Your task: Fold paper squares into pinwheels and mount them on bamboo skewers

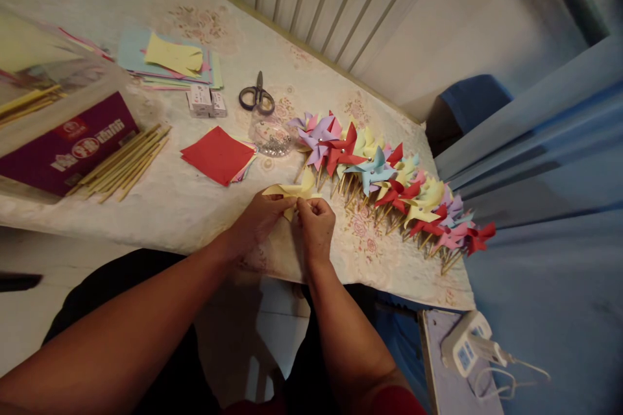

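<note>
My left hand [265, 214] is closed on the left side of a yellow paper pinwheel [305, 187], just above the table's front edge. Thumb and fingers of my right hand [317, 224] pinch at the pinwheel's middle; whether a pin is between them I cannot make out. The blades stand up and curl. To the left lies a stack of square paper sheets [219, 154], red on top. Behind it sits a clear bag of small metal pins [273, 139]. Finished pinwheels [374, 172] on sticks lie in a long row to the right.
Black scissors [257, 97], small white boxes [207, 101] and stacked coloured paper [131, 55] lie farther back. Bundled wooden sticks [124, 159] lie beside a purple-labelled plastic box [73, 142] at left. A white power strip [462, 343] is at lower right, near a blue curtain [545, 259].
</note>
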Motion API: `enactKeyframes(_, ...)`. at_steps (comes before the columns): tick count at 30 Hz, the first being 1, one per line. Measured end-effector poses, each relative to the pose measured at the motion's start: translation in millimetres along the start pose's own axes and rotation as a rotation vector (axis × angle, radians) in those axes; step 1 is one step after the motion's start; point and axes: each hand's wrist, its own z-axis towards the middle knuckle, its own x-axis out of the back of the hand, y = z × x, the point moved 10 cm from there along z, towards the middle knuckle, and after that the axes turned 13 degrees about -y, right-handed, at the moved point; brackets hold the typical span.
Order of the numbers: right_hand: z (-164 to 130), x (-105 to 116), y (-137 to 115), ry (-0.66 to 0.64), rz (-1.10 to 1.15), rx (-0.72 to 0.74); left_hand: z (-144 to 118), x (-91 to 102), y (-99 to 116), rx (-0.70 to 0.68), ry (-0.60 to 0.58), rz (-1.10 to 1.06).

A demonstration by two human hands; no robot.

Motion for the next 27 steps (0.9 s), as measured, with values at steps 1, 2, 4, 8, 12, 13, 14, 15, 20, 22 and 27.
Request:
enactKeyframes(1,0.0,0.0,-0.3,-0.001,-0.004,0.003,-0.3,-0.3,0.5,-0.003,0.003,-0.006)
enactKeyframes(2,-0.1,0.0,-0.6,-0.003,-0.005,0.005,-0.3,-0.9,0.7,-0.006,0.001,-0.012)
enactKeyframes(4,-0.4,0.1,-1.1,-0.005,0.002,0.006,0.0,-2.1,0.6,-0.014,-0.01,-0.019)
enactKeyframes(8,-1.7,-1.0,-0.6,-0.017,0.036,-0.008,1.1,-0.6,-0.3,-0.031,-0.006,0.02)
enactKeyframes(12,-4.1,-2.9,-1.3,-0.02,0.03,-0.008,-1.5,2.2,-0.6,0.005,0.038,0.063)
enactKeyframes(13,-4.6,-2.6,-1.9,-0.017,0.022,-0.004,-2.8,2.4,0.3,0.018,0.048,0.063)
enactKeyframes(14,-4.8,-0.5,-3.1,-0.004,0.009,0.003,-4.1,1.9,0.9,0.034,0.052,0.056)
enactKeyframes(15,-5.1,4.0,-5.1,0.025,-0.006,0.016,-5.2,1.0,1.6,0.051,0.049,0.042)
enactKeyframes(20,-3.7,46.8,-25.3,0.244,-0.054,0.171,-6.2,-4.9,9.5,0.059,-0.036,-0.031)
enactKeyframes(22,4.2,51.5,-27.3,0.175,-0.05,0.191,-5.8,-3.5,12.3,0.053,-0.052,-0.017)
enactKeyframes(27,18.1,25.8,-8.3,-0.165,0.021,0.101,-6.5,4.3,5.6,0.109,-0.055,0.074)
